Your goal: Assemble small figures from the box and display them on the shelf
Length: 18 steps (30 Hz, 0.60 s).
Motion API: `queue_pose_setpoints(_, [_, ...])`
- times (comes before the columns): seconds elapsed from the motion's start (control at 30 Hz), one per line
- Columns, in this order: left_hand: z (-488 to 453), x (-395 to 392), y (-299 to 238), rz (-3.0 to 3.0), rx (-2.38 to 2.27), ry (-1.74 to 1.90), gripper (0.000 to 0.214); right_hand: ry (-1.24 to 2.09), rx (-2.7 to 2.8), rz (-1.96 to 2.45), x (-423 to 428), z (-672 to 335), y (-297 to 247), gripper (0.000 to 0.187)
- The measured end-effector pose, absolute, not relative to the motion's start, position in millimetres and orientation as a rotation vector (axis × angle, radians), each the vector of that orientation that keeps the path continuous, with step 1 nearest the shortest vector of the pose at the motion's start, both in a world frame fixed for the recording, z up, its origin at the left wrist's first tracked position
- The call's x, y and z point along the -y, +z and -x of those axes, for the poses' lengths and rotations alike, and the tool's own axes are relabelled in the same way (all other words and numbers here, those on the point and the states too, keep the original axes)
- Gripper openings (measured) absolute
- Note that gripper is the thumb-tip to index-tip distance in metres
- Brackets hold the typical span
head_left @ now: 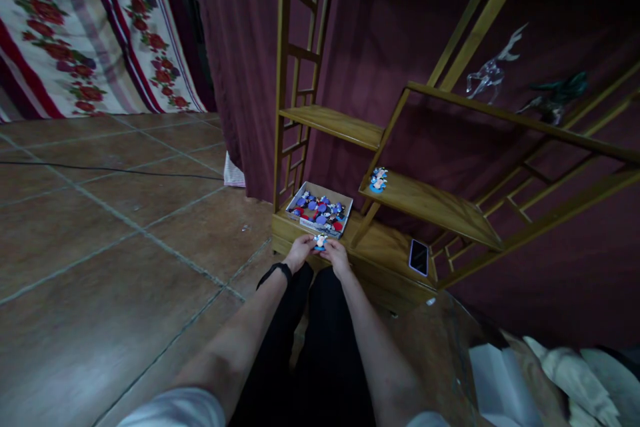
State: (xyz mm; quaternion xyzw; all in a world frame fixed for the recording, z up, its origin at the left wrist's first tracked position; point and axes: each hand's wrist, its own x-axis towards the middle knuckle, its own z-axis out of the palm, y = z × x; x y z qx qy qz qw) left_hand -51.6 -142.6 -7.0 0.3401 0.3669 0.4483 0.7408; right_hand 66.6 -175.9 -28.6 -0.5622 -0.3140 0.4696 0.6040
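My left hand (pixel 299 252) and my right hand (pixel 336 255) meet over the bottom board of a wooden shelf unit (pixel 390 250). Both pinch one small figurine (pixel 320 241) with a blue base between their fingertips. Just behind the hands lies a shallow cardboard box (pixel 320 211) filled with several similar small figurines in blue, red and white. Another figurine (pixel 379 179) stands on the low shelf board to the right. A dark band sits on my left wrist.
A phone (pixel 419 256) lies face up on the bottom board at the right. A glass deer (pixel 493 70) and a dark green figure (pixel 555 97) stand on an upper shelf. A black cable (pixel 100 170) crosses the tiled floor. Cloth and paper (pixel 540 373) lie at lower right.
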Motion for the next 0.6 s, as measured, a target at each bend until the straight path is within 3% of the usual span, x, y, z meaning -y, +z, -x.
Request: queue_pose_setpoints(0.6, [49.4,141.5,-8.7,-0.756,-0.787,0.948,0.013,0.975,0.748,1.321,177.3,-68.3,-38.1,0.037])
